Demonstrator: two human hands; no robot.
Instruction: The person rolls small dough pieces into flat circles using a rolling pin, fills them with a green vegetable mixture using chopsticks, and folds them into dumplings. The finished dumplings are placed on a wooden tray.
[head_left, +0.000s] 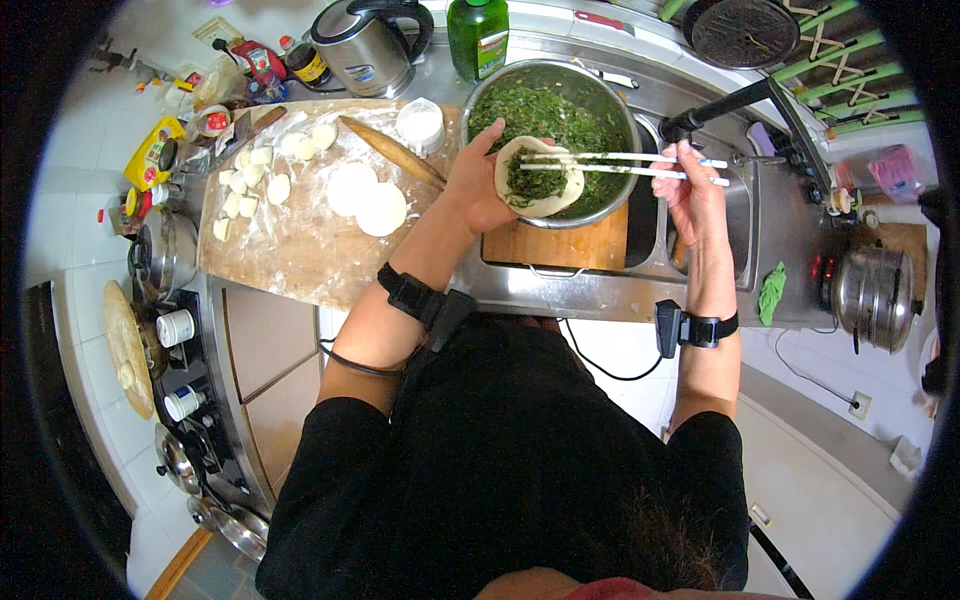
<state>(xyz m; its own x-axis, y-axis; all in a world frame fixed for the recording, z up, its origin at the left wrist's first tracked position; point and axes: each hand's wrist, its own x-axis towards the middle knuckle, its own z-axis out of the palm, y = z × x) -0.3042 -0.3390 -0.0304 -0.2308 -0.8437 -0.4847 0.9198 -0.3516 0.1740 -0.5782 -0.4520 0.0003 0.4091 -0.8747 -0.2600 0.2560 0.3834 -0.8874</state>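
Note:
On my left hand (480, 180) lies a round dough wrapper (559, 201), with chopped green filling (534, 182) on its middle. My right hand (691, 187) holds a pair of white chopsticks (622, 166), whose tips touch the filling. Both hands are at the near side of a steel bowl (551, 223) of green filling, which my left hand and the wrapper partly cover. To the left, a floured wooden board (300, 262) carries two flat dough rounds (381, 209), several small dough pieces (279, 189), a wooden rolling pin (386, 150) and a white cup (420, 126).
A steel kettle (367, 52) and a green bottle (478, 37) stand behind the board and bowl. A wooden cutting board (555, 244) lies beneath the bowl, beside the sink (739, 217). A steel pot (874, 300) stands at the far right, near a green cloth (771, 292).

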